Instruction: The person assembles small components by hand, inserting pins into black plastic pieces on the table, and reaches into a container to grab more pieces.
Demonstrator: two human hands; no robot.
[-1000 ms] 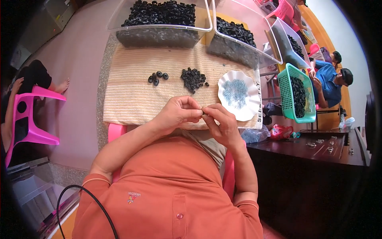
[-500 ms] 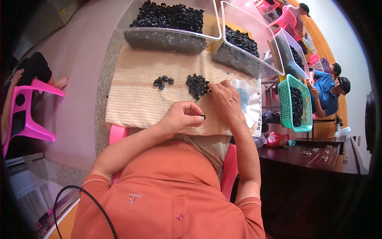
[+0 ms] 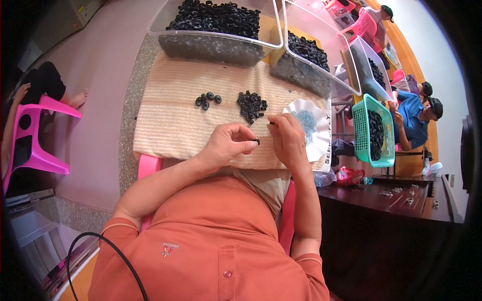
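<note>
Between the thumb and fingers of my left hand [image 3: 227, 142] is pinched a small black ring-like part [image 3: 257, 141]. My right hand [image 3: 288, 136], fingers closed, grips another small black part [image 3: 271, 123] at its fingertips. Just beyond my hands, on the striped cream towel [image 3: 173, 125], lies a dense pile of small black parts [image 3: 251, 105]. Left of it sits a little group of larger black oval pieces [image 3: 207, 100]. A white wavy-rimmed plate [image 3: 317, 148] with tiny pale blue bits [image 3: 305, 123] stands right beside my right hand.
Two clear plastic bins [image 3: 221, 50] [image 3: 301, 75] of black parts stand along the far side. A green basket [image 3: 386, 155] with black parts is to the right, near a person in blue [image 3: 416, 125]. A pink stool [image 3: 35, 145] stands at left, a dark table [image 3: 361, 193] at lower right.
My right hand has drawn back from the pile toward me, carrying a small black part. My left hand keeps its pinch and has risen slightly.
</note>
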